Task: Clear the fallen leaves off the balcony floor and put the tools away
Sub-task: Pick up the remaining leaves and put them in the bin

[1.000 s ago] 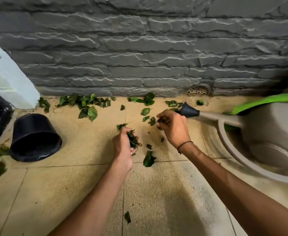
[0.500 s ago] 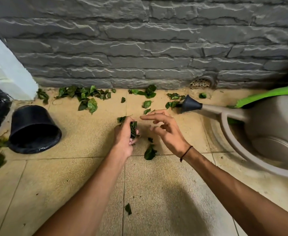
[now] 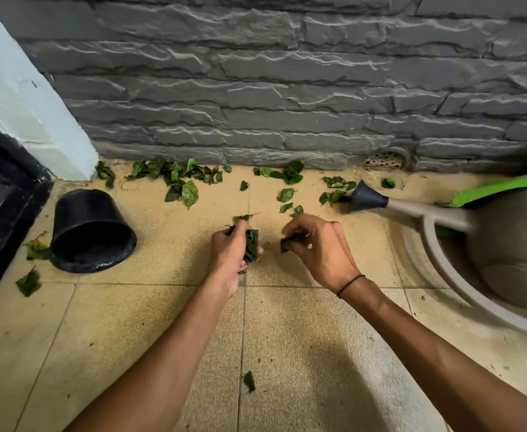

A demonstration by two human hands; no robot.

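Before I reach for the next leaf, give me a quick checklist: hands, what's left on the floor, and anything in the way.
1. Left hand holds the gathered bunch of leaves: ok.
2. Right hand has its picked leaf pinched, not dropped: ok.
3. Room in the left hand for more: cannot tell; the bunch already fills the grip.
4. Floor cleared: not ok; leaves along the wall, a few loose leaves ahead of the hands, one leaf between the arms.
5. Watering can spout lies beside the leaves on the right: not ok, reach around it.
6. Black pot tipped on its side, well left of the hands: ok.
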